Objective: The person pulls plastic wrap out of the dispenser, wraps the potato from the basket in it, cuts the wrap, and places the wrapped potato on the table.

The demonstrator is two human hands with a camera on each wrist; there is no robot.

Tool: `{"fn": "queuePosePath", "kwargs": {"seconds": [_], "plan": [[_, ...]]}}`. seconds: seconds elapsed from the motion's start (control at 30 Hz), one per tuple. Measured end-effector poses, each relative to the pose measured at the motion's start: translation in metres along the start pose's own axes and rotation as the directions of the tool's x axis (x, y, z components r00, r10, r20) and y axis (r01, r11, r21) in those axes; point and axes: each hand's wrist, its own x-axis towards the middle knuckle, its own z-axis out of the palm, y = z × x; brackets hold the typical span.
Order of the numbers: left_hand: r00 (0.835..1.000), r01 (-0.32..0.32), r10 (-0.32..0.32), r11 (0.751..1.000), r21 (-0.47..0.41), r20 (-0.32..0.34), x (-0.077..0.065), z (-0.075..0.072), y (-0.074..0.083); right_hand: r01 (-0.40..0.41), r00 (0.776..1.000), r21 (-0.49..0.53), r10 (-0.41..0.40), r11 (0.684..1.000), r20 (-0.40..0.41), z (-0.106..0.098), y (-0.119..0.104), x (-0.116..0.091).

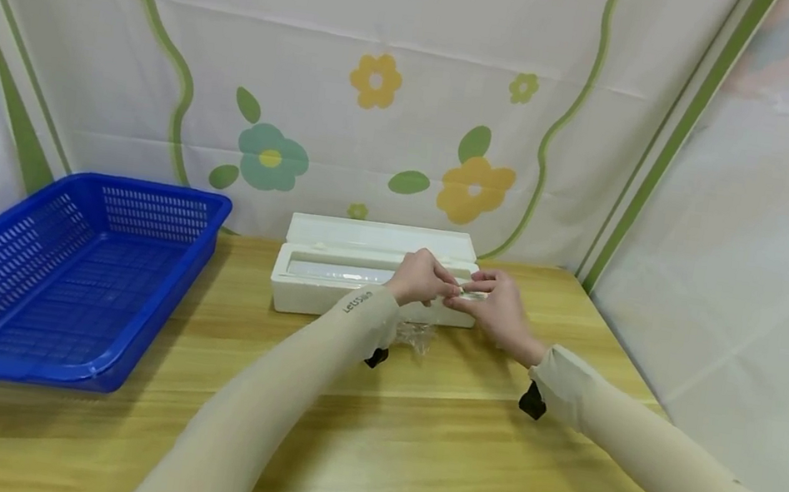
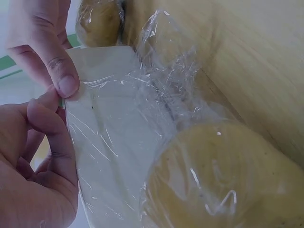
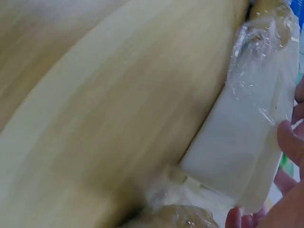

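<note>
A long white cling film box [image 1: 326, 301] stands on the table, its lid [image 1: 381, 236] tilted up at the back. Inside lies a pale roll [image 1: 341, 273]. At the box's right end, my left hand [image 1: 423, 277] and my right hand [image 1: 499, 309] meet fingertip to fingertip. Between them they pinch a small pale green strip [image 1: 472, 295], mostly hidden by fingers. Crumpled clear film [image 1: 415, 337] hangs below the left hand, in front of the box. The left wrist view shows shiny film [image 2: 166, 80] against the white box face [image 2: 107, 156].
A blue plastic basket [image 1: 159, 305] stands at the left of the wooden table [image 1: 409, 467]. A flowered cloth wall [image 1: 395, 137] rises close behind the box. Rounded yellow-brown shapes [image 2: 228, 175] under clear film appear in the wrist views; I cannot tell what they are.
</note>
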Motion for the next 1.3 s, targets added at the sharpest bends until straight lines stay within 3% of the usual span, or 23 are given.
{"fn": "queuePosePath", "kwargs": {"seconds": [0.23,0.43,0.73,1.17,1.3], "plan": [[0.999,-0.038,0.038,0.996,0.085,0.001,0.0037,0.0003,-0.001,-0.051,0.999,0.04,0.051,0.998,0.005,0.001,0.0017,0.0016],[0.998,-0.064,0.064,0.988,0.14,0.0,0.0038,-0.0009,-0.0006,-0.034,0.999,0.045,0.034,0.998,0.017,-0.0003,0.0025,0.0032],[0.993,-0.116,0.12,0.98,0.164,-0.016,0.0011,0.0014,-0.0038,-0.016,1.0,0.011,0.016,1.0,0.013,-0.0037,0.0029,0.0028],[0.988,-0.145,0.154,0.965,0.22,-0.026,-0.0045,-0.0011,-0.0078,-0.026,0.999,0.021,0.025,0.999,0.026,-0.0019,0.0082,0.0044],[0.989,-0.142,0.147,0.972,0.189,-0.015,-0.0044,-0.0033,-0.0098,-0.012,1.0,-0.009,0.012,1.0,0.019,-0.0016,0.0062,0.0056]]}}
